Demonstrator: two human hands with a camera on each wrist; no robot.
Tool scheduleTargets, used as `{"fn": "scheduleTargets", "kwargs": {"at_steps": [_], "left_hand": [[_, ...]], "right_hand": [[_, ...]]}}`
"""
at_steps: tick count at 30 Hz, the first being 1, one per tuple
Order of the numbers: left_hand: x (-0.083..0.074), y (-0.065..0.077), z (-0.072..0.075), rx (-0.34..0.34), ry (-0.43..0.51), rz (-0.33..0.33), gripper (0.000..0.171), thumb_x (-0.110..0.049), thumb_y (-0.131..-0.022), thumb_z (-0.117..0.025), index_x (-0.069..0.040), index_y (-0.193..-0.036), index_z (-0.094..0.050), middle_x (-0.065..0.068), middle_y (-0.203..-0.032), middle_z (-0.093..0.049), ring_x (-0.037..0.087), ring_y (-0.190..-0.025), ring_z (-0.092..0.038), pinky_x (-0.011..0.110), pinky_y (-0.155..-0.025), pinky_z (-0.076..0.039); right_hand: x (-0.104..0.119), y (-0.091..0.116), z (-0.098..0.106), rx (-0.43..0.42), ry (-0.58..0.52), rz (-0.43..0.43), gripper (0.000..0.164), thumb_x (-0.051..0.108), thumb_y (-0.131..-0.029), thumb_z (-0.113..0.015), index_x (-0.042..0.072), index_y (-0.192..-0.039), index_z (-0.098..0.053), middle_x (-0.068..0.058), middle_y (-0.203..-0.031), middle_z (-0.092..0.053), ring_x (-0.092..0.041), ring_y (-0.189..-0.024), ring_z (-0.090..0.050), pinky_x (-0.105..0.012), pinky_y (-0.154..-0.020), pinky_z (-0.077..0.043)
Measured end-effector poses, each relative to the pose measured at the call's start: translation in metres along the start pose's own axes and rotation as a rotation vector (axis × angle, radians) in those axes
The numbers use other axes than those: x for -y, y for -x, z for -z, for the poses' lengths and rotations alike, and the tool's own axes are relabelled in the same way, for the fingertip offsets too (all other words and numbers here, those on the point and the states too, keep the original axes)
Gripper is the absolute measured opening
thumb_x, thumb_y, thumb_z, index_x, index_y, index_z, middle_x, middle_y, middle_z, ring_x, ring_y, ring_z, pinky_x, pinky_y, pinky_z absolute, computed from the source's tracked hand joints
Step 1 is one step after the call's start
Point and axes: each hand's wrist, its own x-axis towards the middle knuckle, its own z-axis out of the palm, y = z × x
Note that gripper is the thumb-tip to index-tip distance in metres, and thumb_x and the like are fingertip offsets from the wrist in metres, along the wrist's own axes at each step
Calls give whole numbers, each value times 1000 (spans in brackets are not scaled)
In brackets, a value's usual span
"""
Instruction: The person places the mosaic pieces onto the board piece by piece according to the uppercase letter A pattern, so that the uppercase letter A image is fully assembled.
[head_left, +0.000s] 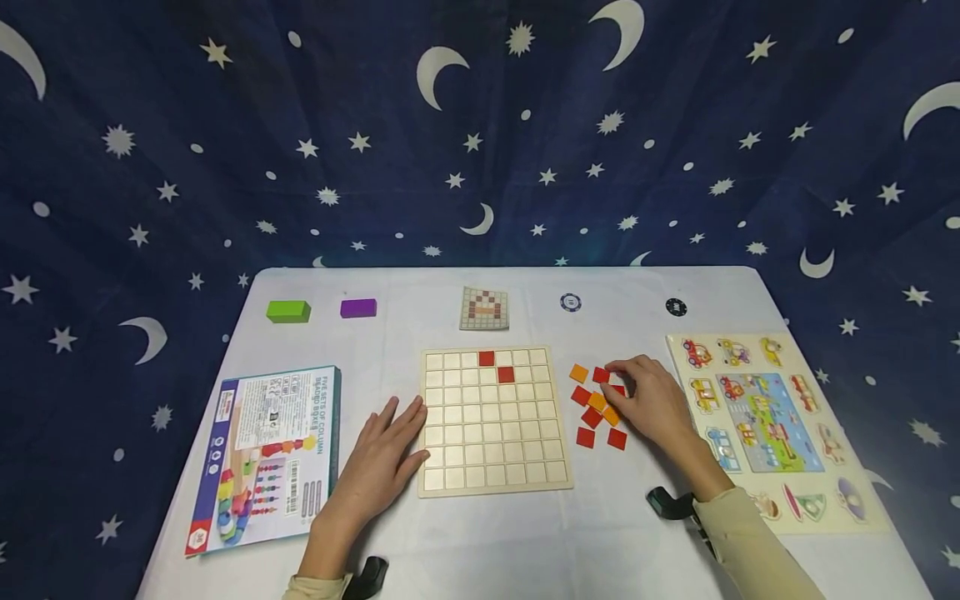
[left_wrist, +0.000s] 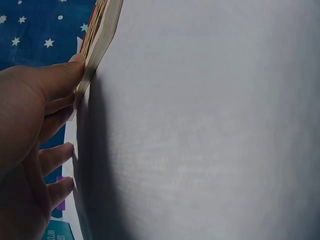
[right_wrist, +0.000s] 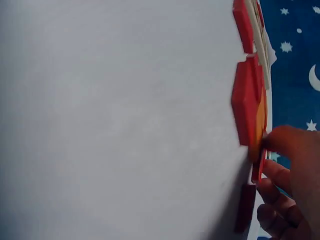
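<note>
A square grid board [head_left: 496, 492] lies mid-table, with one red tile [head_left: 487, 358] in its top row and another red tile [head_left: 506, 375] in the row below. My left hand [head_left: 378, 462] rests flat beside it, fingers spread, fingertips and thumb touching its left edge. In the left wrist view, the thumb lies against the board's side [left_wrist: 102, 47]. To the right of the board, loose red and orange tiles [head_left: 587, 437] lie in a cluster. My right hand [head_left: 656, 406] reaches over their right side and pinches a red tile [right_wrist: 257, 172] between thumb and fingers.
A small pattern card [head_left: 484, 309] lies behind the board. Along the back are a green block [head_left: 288, 312], a purple block [head_left: 358, 308] and two chips [head_left: 571, 302]. A boxed toy set [head_left: 277, 450] lies left; a vehicle picture puzzle [head_left: 780, 417] lies right, beside my right forearm.
</note>
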Motion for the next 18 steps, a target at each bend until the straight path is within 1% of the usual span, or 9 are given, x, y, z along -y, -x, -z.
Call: {"fn": "scheduleTargets", "kwargs": {"at_steps": [2, 4, 7, 9, 11, 13, 16, 18], "left_hand": [[0, 0, 0, -2, 2, -1, 66, -29, -99, -75, -11, -158, -52, 3, -170, -46, 42, -162, -34, 67, -130, -29], [-1, 1, 0, -4, 3, -1, 66, -29, -99, -75, -11, -158, -52, 3, -170, -46, 42, -161, -34, 67, -129, -29], [-1, 2, 1, -4, 4, 1, 65, -29, -99, -75, -12, -158, -52, 3, -170, -45, 42, -162, -34, 67, -130, -29], [-1, 2, 1, -4, 5, 3, 66, -29, -99, -75, -12, -158, -52, 3, -170, -45, 42, -162, -34, 67, -130, -29], [0, 2, 0, -5, 3, 2, 66, -30, -100, -75, -11, -158, -52, 3, -170, -45, 42, -162, -34, 67, -130, -29], [1, 2, 0, -4, 2, -1, 66, -30, -100, -75, -11, -159, -52, 3, -170, -45, 42, -162, -34, 67, -130, -28], [1, 1, 0, -2, 6, -2, 66, -30, -100, -75, -11, -159, -52, 4, -170, -45, 42, -162, -33, 67, -130, -28], [1, 1, 1, 2, 9, 0, 66, -30, -100, -74, -11, -159, -52, 4, -170, -45, 41, -162, -33, 67, -130, -28]], "right_hand": [[-3, 3, 0, -1, -4, -23, 38, 26, -92, -82, 8, -124, -76, -17, -116, -72, -33, -100, -62, -49, -86, -52], [-5, 4, -1, -7, -14, -25, 39, 25, -92, -81, 8, -126, -76, -18, -119, -71, -35, -102, -62, -50, -88, -53], [-6, 4, -3, -5, -44, 6, 40, 23, -92, -81, 9, -129, -74, -17, -125, -70, -34, -106, -61, -51, -91, -52], [-6, 3, -4, -3, -58, 32, 39, 22, -92, -82, 11, -128, -74, -16, -127, -71, -32, -106, -60, -49, -91, -52], [-5, 1, -3, -2, -68, 52, 36, 21, -92, -82, 12, -126, -75, -14, -125, -72, -29, -101, -59, -45, -86, -50], [-4, 0, -3, -16, -72, 60, 33, 21, -92, -83, 12, -124, -76, -13, -119, -74, -27, -96, -57, -42, -82, -48], [0, -2, -2, -43, -86, 70, 33, 20, -92, -84, 12, -123, -75, -11, -113, -74, -24, -93, -55, -40, -80, -47], [3, -3, -2, -58, -103, 88, 33, 20, -92, -84, 13, -123, -74, -9, -111, -73, -22, -93, -56, -40, -80, -49]]}}
